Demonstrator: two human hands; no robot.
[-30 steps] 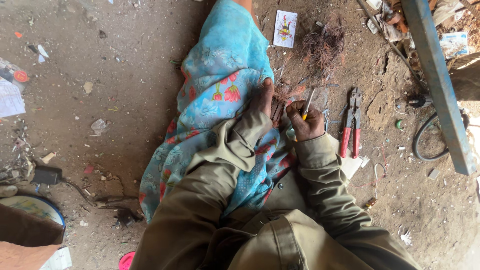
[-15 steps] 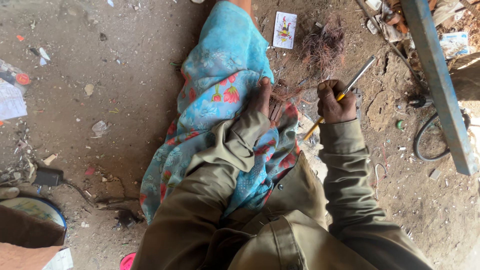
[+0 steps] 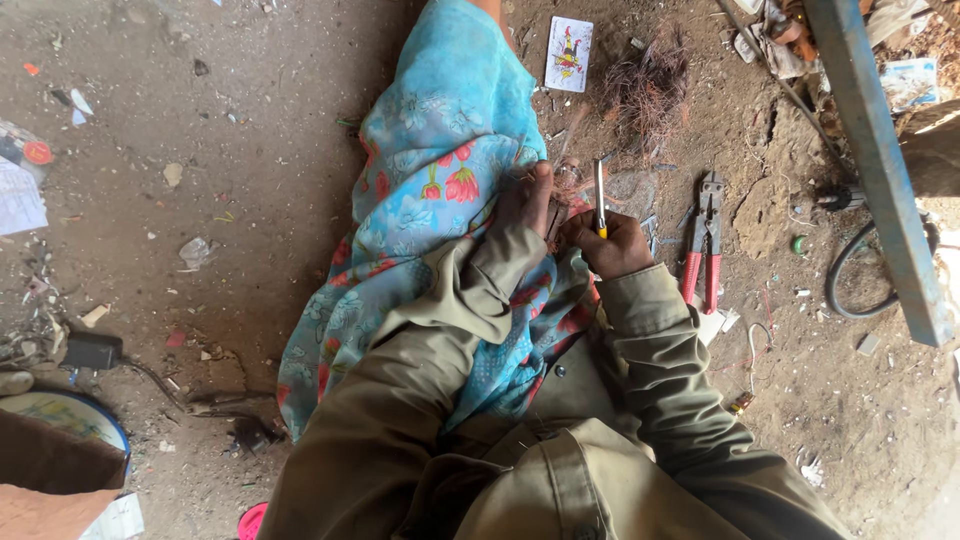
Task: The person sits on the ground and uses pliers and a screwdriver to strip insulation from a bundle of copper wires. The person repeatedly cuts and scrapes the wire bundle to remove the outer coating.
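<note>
While the person sat low on the dirt floor [image 3: 250, 150], both olive-green sleeves [image 3: 400, 400] reached forward from the bottom of the view over a blue floral cloth [image 3: 440, 170] draped across the leg. The left hand [image 3: 527, 200] lay pressed down on a small bundle of thin copper-coloured wire [image 3: 562, 200] at the edge of the cloth, fingers bent over it; how tightly it gripped I could not tell, since the thing beneath was mostly hidden. Just beside it, the right hand [image 3: 612, 245] was closed in a fist around the yellow handle of a slim metal tool [image 3: 599, 195], whose grey shaft stood up and away from the knuckles, its tip close to the wire.

To the right of the hands, red-handled cutters [image 3: 705, 240] lay flat on the ground, apart from both hands. Beyond them, a loose tangle of fine reddish wire [image 3: 650, 90] sat in the dirt, with a playing card [image 3: 568, 54] face up near it. A blue metal beam [image 3: 880, 170] ran diagonally along the far right, and a dark cable [image 3: 845, 275] curved beside it.
</note>
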